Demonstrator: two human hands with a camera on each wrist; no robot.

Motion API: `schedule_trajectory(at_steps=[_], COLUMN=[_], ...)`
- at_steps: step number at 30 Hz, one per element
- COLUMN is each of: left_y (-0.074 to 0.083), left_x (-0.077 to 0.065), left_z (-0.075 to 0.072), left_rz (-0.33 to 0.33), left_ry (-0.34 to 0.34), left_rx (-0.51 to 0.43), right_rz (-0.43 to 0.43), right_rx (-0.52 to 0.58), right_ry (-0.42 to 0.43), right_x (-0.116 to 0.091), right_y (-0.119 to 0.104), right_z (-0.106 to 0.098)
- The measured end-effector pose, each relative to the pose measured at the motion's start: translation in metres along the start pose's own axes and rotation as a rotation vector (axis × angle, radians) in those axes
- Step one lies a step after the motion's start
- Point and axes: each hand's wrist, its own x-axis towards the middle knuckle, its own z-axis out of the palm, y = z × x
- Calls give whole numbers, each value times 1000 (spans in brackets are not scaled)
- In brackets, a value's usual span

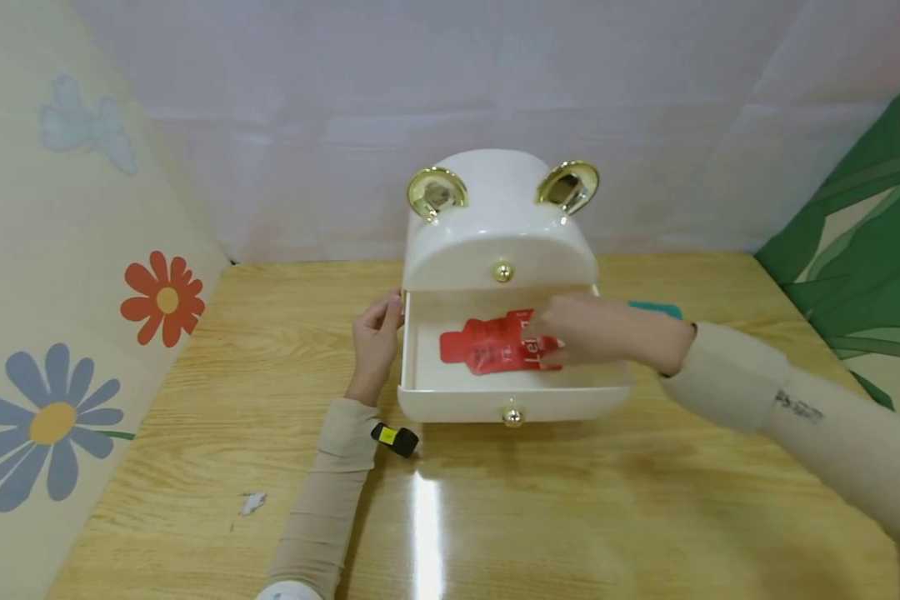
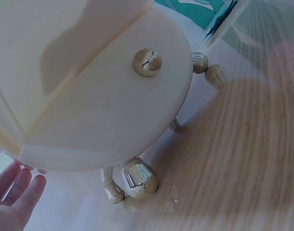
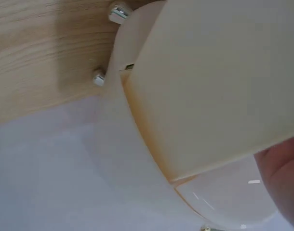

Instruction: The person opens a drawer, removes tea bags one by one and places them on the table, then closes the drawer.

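Observation:
A white box (image 1: 498,204) with gold-rimmed ears has its lower drawer (image 1: 450,406) pulled out. Inside the drawer lies a flat red packet (image 1: 487,346) printed with white letters. My right hand (image 1: 585,329), blurred, reaches over the drawer's right side, its fingers overlapping the packet's right end; whether they pinch it I cannot tell. At the box's left side, my left hand (image 1: 377,337) has its fingertips right against the wall. In the left wrist view, its fingers (image 2: 29,199) look loosely extended beside the box. The right wrist view shows only part of my right hand (image 3: 284,178).
Round gold knobs (image 1: 503,272) sit on the box's fronts. Gold feet (image 2: 140,178) raise it off the wooden table (image 1: 570,517). A teal object (image 1: 654,309) lies behind my right wrist. White cloth (image 1: 330,167) hangs behind, with flower-patterned panels (image 1: 52,425) at the sides.

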Motion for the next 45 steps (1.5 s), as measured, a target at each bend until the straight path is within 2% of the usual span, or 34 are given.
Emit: schedule_trajectory(at_steps=[8, 17, 21, 28, 32, 38, 45], left_y=[-2, 0, 1, 0, 0, 0, -1], left_x=[-1, -2, -2, -2, -2, -1, -1], left_z=[1, 0, 0, 0, 0, 1, 1], left_rz=[13, -1, 5, -5, 0, 4, 6], left_ry=[-1, -19, -27, -18, -21, -16, -15], left_rx=[0, 20, 19, 13, 16, 13, 18], right_rz=[39, 98, 121, 68, 63, 37, 58], right_rx=[-76, -80, -83, -108, -118, -125, -191], right_ry=[-115, -165, -145, -74, -55, 20, 55], right_x=[5, 12, 13, 12, 10, 11, 14], right_y=[8, 7, 6, 6, 6, 6, 10], right_z=[9, 19, 21, 24, 25, 26, 25])
